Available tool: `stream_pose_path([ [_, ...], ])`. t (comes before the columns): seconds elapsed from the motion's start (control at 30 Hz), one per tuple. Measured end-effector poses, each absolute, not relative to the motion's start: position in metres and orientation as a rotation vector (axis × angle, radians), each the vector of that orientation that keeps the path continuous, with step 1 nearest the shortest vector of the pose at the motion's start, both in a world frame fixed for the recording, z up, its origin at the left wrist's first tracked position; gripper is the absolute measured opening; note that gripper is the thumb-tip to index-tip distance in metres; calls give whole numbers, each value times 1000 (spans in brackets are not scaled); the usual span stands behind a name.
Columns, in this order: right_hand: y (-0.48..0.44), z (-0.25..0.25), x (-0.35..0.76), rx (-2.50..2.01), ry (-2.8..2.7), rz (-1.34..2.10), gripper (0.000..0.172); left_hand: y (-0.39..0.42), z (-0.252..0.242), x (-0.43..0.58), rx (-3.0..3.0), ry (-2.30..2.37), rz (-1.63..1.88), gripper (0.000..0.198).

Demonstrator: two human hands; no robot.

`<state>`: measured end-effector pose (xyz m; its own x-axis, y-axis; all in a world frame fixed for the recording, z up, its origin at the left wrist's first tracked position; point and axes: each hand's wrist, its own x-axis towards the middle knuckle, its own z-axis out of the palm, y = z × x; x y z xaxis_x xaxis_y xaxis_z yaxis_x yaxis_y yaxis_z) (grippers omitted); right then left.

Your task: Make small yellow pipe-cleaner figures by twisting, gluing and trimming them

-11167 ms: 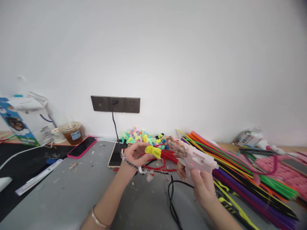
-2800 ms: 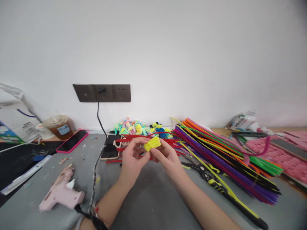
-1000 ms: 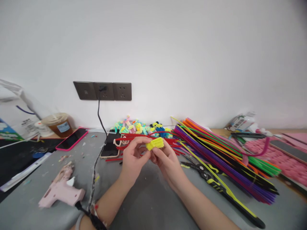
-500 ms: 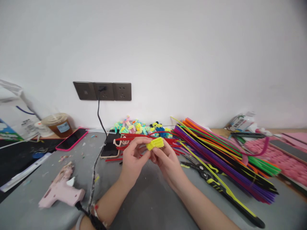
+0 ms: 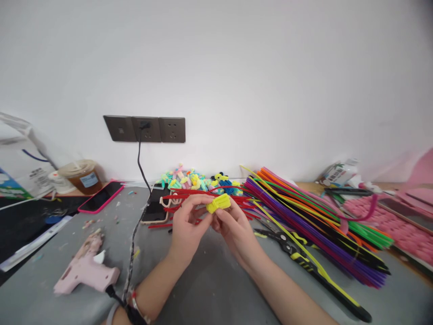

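While both hands meet above the grey table (image 5: pixel 209 289), the left hand (image 5: pixel 186 228) and right hand (image 5: pixel 237 232) pinch a small yellow bundle (image 5: pixel 218 203) between closed fingertips. Red stems (image 5: pixel 189 195) lie just behind it; a pink glue gun (image 5: pixel 84 271) rests well to the left.

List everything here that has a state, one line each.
yellow pipe-cleaner bundle: folded, pinched between left hand and right hand
glue gun: lying on its side, unheld, cord attached
wall plug: plugged in
pink-cased phone: face up, screen dark
drink cup: upright, lid on
pliers: lying flat, unheld
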<state>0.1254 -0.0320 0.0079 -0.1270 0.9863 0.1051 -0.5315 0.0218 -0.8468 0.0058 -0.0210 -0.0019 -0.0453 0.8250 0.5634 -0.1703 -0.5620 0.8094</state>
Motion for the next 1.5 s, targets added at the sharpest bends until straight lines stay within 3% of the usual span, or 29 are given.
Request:
stream_pose_path([
  [1.5, -18, -14, 116, -557, -703, 1628, 36, -15, -3, 1, 1625, 813, 1684, 24],
])
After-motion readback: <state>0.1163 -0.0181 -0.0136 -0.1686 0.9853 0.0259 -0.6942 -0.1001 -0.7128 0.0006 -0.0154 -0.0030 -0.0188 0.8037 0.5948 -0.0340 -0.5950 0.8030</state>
